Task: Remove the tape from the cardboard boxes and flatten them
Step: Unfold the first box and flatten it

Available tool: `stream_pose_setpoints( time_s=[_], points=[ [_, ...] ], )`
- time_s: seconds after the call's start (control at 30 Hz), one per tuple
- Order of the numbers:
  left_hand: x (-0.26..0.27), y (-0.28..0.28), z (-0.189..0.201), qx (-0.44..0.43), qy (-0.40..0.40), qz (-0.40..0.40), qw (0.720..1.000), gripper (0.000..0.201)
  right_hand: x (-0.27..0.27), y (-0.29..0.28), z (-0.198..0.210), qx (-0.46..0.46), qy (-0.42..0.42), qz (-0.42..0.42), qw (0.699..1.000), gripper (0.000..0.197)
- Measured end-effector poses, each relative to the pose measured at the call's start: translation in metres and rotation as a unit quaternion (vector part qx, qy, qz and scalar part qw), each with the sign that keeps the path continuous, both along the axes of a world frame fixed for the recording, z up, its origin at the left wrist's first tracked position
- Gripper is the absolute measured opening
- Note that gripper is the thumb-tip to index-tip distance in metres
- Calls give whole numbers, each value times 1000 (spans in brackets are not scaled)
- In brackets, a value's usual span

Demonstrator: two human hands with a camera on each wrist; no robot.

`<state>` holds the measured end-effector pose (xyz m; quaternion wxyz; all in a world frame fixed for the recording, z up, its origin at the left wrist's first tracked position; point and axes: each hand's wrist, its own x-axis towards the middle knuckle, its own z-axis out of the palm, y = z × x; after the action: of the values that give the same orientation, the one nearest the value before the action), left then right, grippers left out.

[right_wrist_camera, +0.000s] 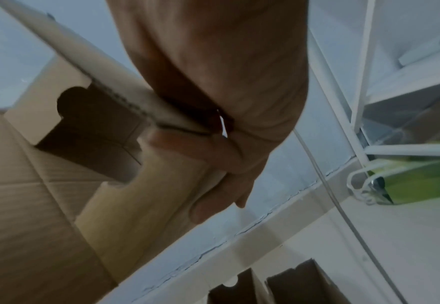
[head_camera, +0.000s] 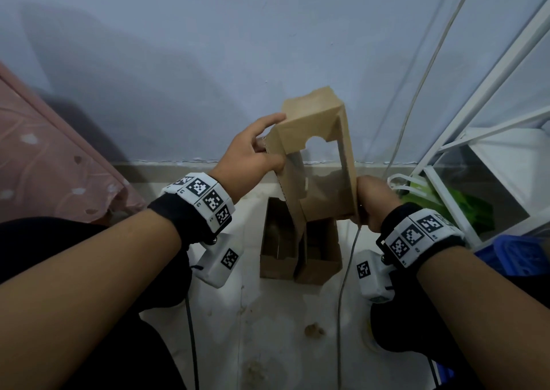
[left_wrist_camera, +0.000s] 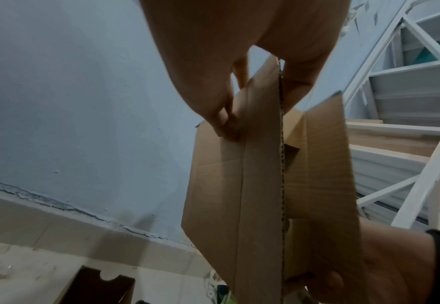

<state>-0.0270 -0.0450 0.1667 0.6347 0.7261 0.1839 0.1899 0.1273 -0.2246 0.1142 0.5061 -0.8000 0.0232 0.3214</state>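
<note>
At nine o'clock, the held cardboard box (head_camera: 315, 157) is pinched along its upper left edge by the left hand (head_camera: 253, 154), thumb inside. The box is held in mid-air with its long axis roughly twelve to six. At five o'clock, its lower corner is gripped by the right hand (head_camera: 375, 202), so flattening probably means pressing the sides together.

You will find no readable words, brand names or numbers anywhere in these views. The only printed marks are the black-and-white square code patterns on the white bands around your left wrist (head_camera: 205, 198) and right wrist (head_camera: 419, 234), and on the small white camera housings (head_camera: 219, 260) hanging below them in the lower middle of the head view; they carry no letters you can make out. The cardboard box (head_camera: 315, 157) you hold shows plain brown faces.
</note>
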Motion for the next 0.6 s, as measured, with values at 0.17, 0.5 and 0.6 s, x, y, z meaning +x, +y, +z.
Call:
stream_pose_setpoints(
  time_s=[0.17,0.5,0.6],
  points=[
    [-1,6,3,-33,-26,-48,998,84,-4,2,-1,-15,5,26,1000,33],
    [1,3,-5,-65,228,55,970,28,-20,3,16,45,30,98,994,52],
    [-2,8,-6,-71,267,68,959,31,-19,5,13,66,-22,181,981,51]
  ],
)
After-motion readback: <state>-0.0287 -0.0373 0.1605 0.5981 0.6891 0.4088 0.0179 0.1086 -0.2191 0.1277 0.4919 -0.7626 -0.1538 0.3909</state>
